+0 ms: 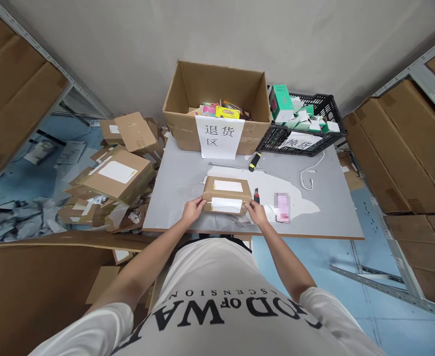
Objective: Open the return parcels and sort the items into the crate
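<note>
A small brown cardboard box (221,193) with white labels on its top and front side rests near the front of the grey table (172,193). My left hand (194,209) grips its left front corner, fingers closed on the edge. At the opposite front corner, my right hand (256,212) pinches the box in the same way. Just beyond my right fingers lies a red and black box cutter (257,195). A pink, blurred-out item (283,206) is on the table farther right.
A large open carton (182,133) of small packages stands at the back, beside a black crate (276,141) of green boxes. A black and yellow tool (255,161) and a white cable (302,179) lie on the table. Cartons (119,173) pile up at left; shelving flanks both sides.
</note>
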### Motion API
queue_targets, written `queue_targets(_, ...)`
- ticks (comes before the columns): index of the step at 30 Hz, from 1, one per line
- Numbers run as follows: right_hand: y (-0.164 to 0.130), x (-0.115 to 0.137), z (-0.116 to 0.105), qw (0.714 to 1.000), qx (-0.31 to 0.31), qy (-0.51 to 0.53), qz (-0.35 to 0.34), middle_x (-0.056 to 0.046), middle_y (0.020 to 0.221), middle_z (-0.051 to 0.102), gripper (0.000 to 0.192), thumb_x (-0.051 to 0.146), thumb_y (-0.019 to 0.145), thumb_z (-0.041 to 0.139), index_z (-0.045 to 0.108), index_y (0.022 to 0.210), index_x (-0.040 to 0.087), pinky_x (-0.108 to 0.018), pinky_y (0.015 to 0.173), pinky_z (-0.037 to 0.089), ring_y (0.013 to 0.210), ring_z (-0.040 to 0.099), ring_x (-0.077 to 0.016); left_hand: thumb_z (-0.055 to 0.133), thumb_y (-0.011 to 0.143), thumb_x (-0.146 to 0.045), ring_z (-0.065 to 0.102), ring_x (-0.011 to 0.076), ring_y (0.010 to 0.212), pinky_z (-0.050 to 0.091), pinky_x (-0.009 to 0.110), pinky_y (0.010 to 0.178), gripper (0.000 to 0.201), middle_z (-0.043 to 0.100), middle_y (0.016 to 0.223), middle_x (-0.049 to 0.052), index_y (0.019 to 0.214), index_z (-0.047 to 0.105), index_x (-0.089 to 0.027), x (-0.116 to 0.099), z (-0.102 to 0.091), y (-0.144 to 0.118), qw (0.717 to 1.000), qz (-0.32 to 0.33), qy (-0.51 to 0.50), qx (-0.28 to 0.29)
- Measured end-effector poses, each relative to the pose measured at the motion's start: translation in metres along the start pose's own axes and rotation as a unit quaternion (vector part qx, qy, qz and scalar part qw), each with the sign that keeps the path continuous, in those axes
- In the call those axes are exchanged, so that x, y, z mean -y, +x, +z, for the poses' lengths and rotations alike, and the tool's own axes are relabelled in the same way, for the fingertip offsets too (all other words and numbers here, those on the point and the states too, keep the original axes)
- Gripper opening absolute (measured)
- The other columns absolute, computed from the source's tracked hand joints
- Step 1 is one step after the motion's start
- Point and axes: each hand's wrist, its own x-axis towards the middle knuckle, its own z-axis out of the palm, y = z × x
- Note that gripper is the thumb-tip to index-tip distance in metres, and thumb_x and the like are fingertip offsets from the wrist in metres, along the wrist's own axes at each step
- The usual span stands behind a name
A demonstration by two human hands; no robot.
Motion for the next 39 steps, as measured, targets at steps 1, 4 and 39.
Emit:
queue_targets(1, 0.003, 0.005, -0.005, 1.0, -0.007, -0.027, -0.003, -0.005, 0.087, 0.072, 0.035, 0.044, 0.087, 0.046, 0.066, 0.104, 0.02, -0.028, 0.071, 0.046, 0.08, 0.066, -0.0214, 0.058, 0.079, -0.044, 0.062, 0.0277, 0.105, 0.045, 0.036, 0.095, 0.041, 0.069, 0.112, 0.004, 0.111, 0.069, -0.021, -0.007, -0.002, 0.002, 1.0, 0.005, 0.013, -0.009)
queue_targets(4, 0.015, 0.02, -0.019, 0.995, -0.027, -0.093, -0.01, -0.005, 0.073, 0.071, 0.041, 0.05, 0.089, 0.042, 0.069, 0.094, 0.02, -0.026, 0.065, 0.042, 0.072, 0.064, -0.0208, 0.055, 0.081, -0.047, 0.065, 0.0272, 0.097, 0.048, 0.033, 0.086, 0.04, 0.071, 0.106, 0.004, 0.107, 0.071, -0.021, -0.026, -0.009, 0.013, 0.997, 0.016, 0.066, -0.032)
queue_targets(39, 0.008, -0.053, 0.013, 0.959, -0.018, -0.191, 0.209, -0.014, 0.126, 0.05, 0.052, 0.03, 0.083, 0.058, 0.042, 0.132, 0.02, -0.034, 0.087, 0.044, 0.115, 0.051, -0.027, 0.034, 0.093, -0.021, 0.031, 0.024, 0.138, 0.031, 0.045, 0.11, 0.036, 0.042, 0.145, 0.013, 0.121, 0.056, -0.016, -0.036, 0.013, 0.017, 0.92, 0.224, 0.32, 0.014)
